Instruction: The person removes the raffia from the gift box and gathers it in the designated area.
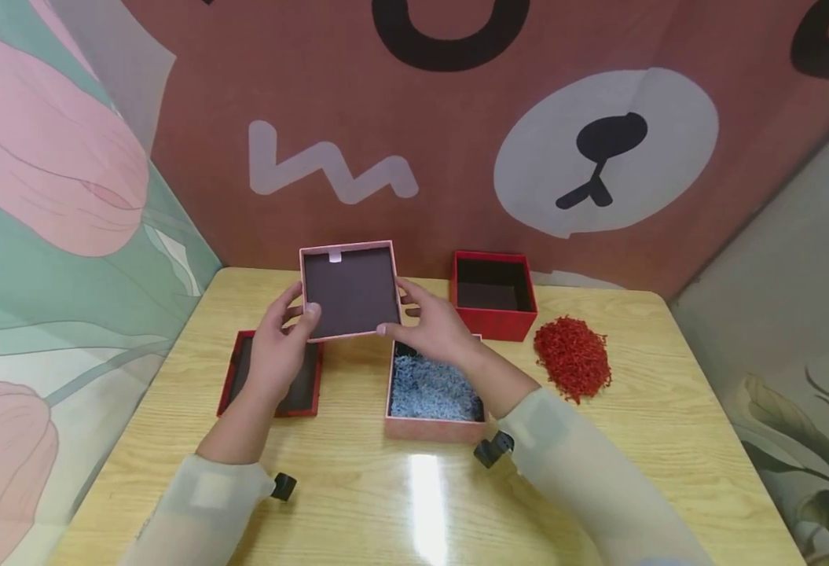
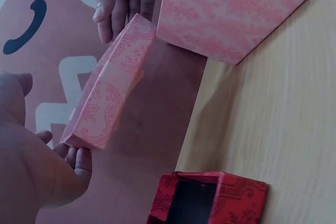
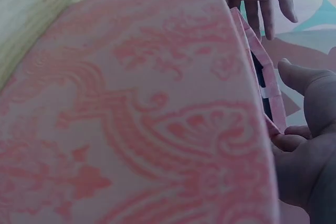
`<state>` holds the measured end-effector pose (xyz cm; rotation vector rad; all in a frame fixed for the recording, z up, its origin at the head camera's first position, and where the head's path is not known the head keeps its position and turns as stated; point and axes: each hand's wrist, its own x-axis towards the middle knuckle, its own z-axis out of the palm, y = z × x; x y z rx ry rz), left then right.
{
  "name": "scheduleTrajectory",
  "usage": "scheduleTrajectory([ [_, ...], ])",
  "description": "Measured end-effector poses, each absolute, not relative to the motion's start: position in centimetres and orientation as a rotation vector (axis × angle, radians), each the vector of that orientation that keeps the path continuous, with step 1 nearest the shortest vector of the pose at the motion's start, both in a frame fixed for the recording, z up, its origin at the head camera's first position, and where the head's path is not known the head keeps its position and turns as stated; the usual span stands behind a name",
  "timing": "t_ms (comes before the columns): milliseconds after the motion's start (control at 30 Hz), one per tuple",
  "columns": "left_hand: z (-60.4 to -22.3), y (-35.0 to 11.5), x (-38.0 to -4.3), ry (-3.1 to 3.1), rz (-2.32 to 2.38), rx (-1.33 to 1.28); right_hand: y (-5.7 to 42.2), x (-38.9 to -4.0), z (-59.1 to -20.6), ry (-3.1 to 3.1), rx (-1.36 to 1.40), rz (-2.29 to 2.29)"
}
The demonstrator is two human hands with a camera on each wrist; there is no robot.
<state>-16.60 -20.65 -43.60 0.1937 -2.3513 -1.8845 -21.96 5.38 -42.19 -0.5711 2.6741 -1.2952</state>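
Note:
A shallow pink box lid [image 1: 352, 292] is raised above the table, its dark inside and a small white tab facing me. The left hand [image 1: 280, 346] grips its left edge, thumb in front and fingers behind. Along the right edge, the right hand [image 1: 437, 324] pinches it the same way. In the left wrist view the patterned side of the lid [image 2: 107, 95] spans between both hands. Below the right hand stands a pink box [image 1: 434, 429] filled with light blue shredded paper [image 1: 431, 387]. Its patterned wall [image 3: 142, 119] fills most of the right wrist view.
A shallow red lid [image 1: 304, 410] lies at the left, partly behind the left forearm. The deep red box [image 1: 497, 322] stands open by the back wall. Right of it sits a pile of red shredded paper [image 1: 574, 358] on the wooden table [image 1: 343, 503].

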Motion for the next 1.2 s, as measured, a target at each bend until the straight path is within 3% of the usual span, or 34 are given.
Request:
scheduleTrajectory([
  [633, -45.3, -20.7, -21.0, -2.384, -1.909, 0.260, 4.3, -25.4, -43.0, 2.598, -0.495, -1.180],
  [1200, -46.3, -20.2, -22.6, -2.427, -2.027, 0.240, 7.2, -28.4, -41.3, 2.405, -0.530, -1.089],
])
